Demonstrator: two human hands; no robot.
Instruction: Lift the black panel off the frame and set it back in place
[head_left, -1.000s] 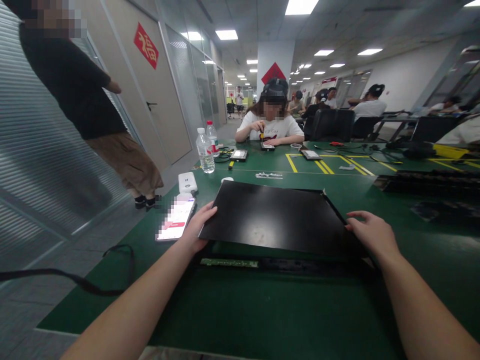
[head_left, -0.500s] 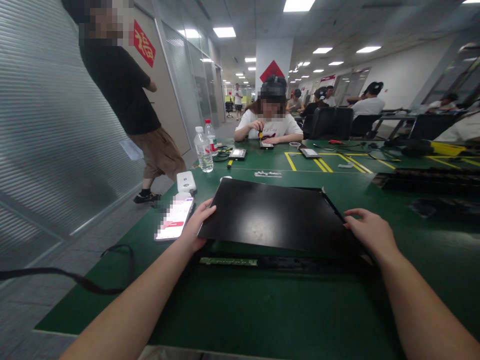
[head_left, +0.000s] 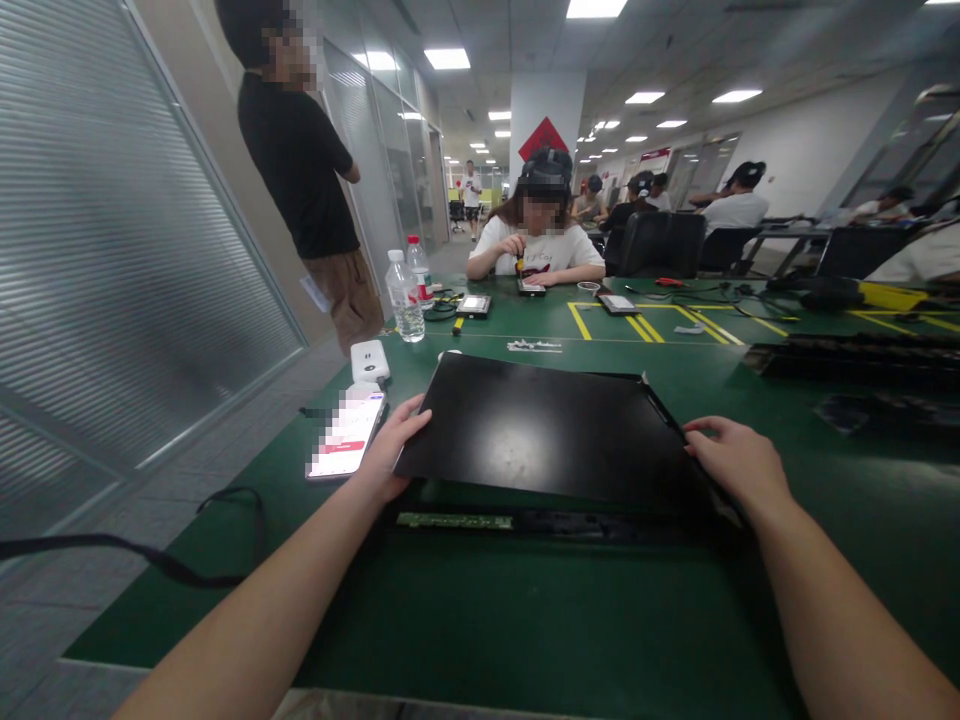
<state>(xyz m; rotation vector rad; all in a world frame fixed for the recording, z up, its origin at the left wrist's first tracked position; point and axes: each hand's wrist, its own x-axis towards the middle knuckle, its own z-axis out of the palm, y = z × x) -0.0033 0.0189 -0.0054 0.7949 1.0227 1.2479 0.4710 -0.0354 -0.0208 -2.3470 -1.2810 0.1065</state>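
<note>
– Green is the counter (head_left: pixel 525 620). What is on the left?
– A person in a black top (head_left: pixel 300 170) stands past it. Then a phone (head_left: pixel 351 436) lies with its screen lit, and a small white box (head_left: pixel 369 360) sits just behind it.
– And next?
– The left hand (head_left: pixel 391 452). Its fingers hold the left edge of a big black sheet (head_left: pixel 540 425), thumb on top. Farther back stand two bottles (head_left: pixel 406 305).
– Where is the sheet?
– In the middle, between both hands, a bit tipped. By its near edge is a dark strip (head_left: pixel 600 526), with a thin green board (head_left: pixel 454 521) at the left end.
– Who sits across?
– A worker in a white top (head_left: pixel 491 243), holding a tool over a little box (head_left: pixel 532 289).
– And the right hand (head_left: pixel 739 462)?
– Its fingers are bent at the right edge. I can't tell if they grip the sheet or the dark rim (head_left: pixel 664 412) there. Farther right lie long dark parts (head_left: pixel 862 362).
</note>
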